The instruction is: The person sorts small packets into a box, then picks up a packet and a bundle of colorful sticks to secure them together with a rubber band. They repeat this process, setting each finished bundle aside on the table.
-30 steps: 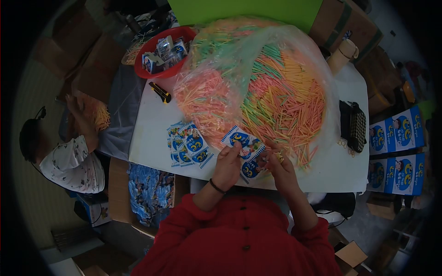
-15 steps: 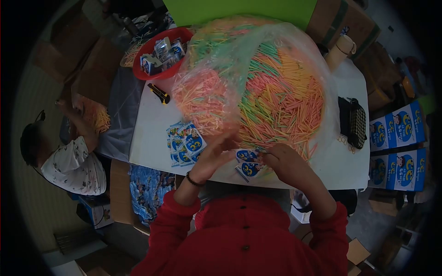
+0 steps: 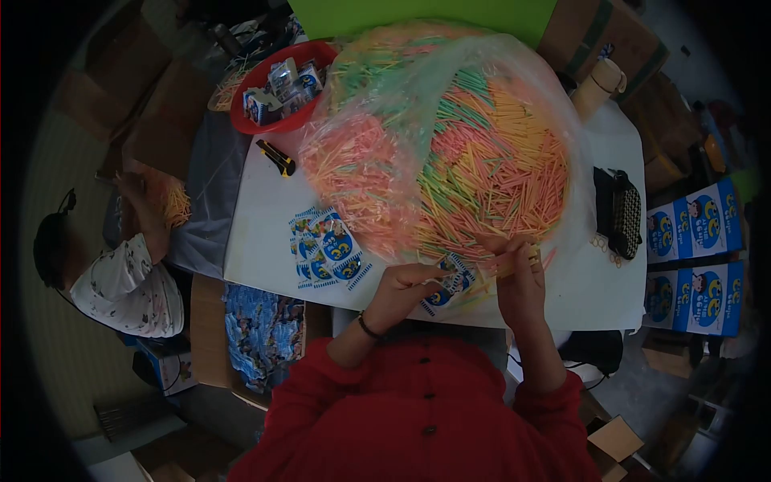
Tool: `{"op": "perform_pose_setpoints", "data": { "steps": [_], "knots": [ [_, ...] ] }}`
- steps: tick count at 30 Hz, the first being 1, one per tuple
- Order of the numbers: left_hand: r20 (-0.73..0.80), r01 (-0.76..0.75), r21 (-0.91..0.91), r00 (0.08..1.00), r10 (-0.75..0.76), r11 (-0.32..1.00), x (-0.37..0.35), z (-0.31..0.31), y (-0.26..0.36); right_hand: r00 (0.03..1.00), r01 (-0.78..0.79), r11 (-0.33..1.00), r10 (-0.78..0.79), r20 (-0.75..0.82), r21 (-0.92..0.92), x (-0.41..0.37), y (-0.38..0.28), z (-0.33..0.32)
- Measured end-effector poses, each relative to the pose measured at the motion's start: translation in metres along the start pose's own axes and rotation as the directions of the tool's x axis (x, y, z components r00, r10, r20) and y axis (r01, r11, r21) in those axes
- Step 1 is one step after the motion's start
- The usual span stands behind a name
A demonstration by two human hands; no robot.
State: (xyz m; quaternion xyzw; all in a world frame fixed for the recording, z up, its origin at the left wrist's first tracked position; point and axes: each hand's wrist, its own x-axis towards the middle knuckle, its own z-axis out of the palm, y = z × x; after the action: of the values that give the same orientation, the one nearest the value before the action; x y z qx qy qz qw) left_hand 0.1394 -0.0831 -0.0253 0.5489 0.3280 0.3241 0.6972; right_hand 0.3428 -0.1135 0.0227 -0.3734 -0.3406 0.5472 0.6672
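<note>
My left hand (image 3: 399, 296) is closed, pinching a small blue-and-white printed packet (image 3: 456, 279) at the table's near edge. To the right of the packet is my right hand (image 3: 520, 281), its fingers drawn together at the near edge of the heap of thin coloured sticks (image 3: 498, 177). Whatever those fingers hold is too small to make out. The sticks, pink, yellow, orange and green, lie in a large clear plastic bag (image 3: 385, 120). Several more of the printed packets (image 3: 325, 249) lie in a small pile left of my left hand.
On the white table (image 3: 261, 233) lies a yellow-and-black box cutter (image 3: 277, 158), below a red basin (image 3: 281, 124) of packets. A beige bottle (image 3: 598, 87) and a dark patterned pouch (image 3: 623, 217) sit on the right. Printed cartons (image 3: 695, 297) stand beyond. Another person (image 3: 120, 281) works at left.
My left hand has moved right and holds the packet. My right hand has shifted right, off the packets, to the sticks. A packet now lies at the right side of the pile.
</note>
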Motion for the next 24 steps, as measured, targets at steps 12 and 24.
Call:
{"op": "perform_pose_setpoints", "data": {
  "steps": [12,24],
  "knots": [
    [-0.111,0.136,-0.586,0.963,-0.245,0.799,0.003,0.012,-0.017,0.939,-0.234,0.906,0.305,0.161,-0.352,-0.015,0.017,0.012],
    [-0.121,0.129,-0.739,0.941,-0.318,0.661,0.001,0.008,-0.011,0.976,-0.198,0.959,0.213,-0.052,0.204,-0.010,0.007,-0.006]
  ]
}}
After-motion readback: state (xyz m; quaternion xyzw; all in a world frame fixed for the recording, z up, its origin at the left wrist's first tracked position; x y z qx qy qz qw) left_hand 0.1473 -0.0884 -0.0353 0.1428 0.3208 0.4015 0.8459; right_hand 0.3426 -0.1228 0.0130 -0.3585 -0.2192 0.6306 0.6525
